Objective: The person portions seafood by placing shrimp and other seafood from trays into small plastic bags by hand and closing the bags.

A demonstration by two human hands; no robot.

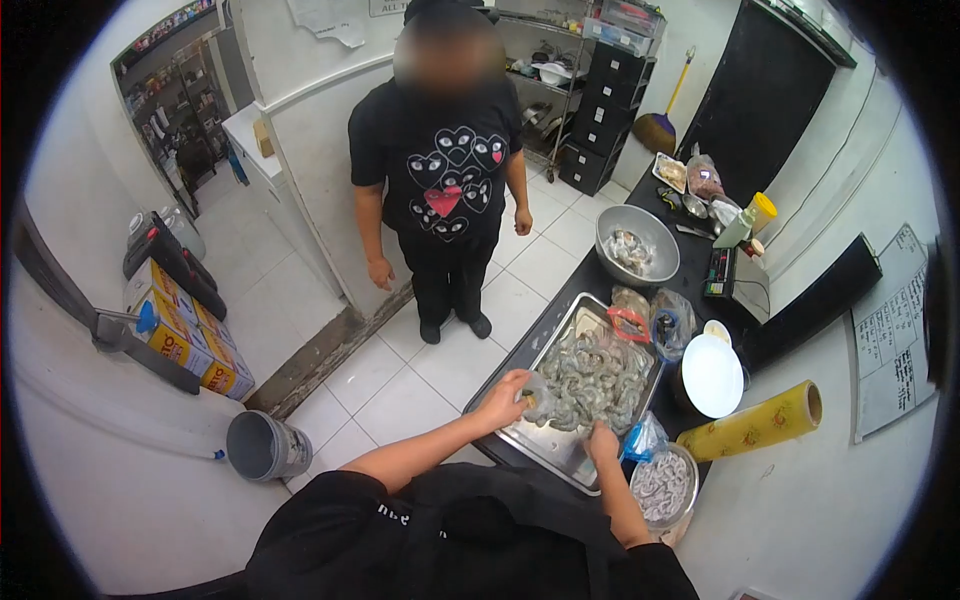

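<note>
My left hand is closed round a small clear plastic container above the near left part of a metal tray. Grey raw shrimp lie heaped in that tray. At the tray's near right side, my right hand touches the edge of the heap; its fingers are too small to make out, and so is anything in them. Just right of it are a blue and clear plastic bag and a bowl of peeled shrimp.
A person in black stands beyond the table. On the table are a large metal bowl, bagged items, a scale, a white plate and a yellow roll. A grey bucket stands on the floor at left.
</note>
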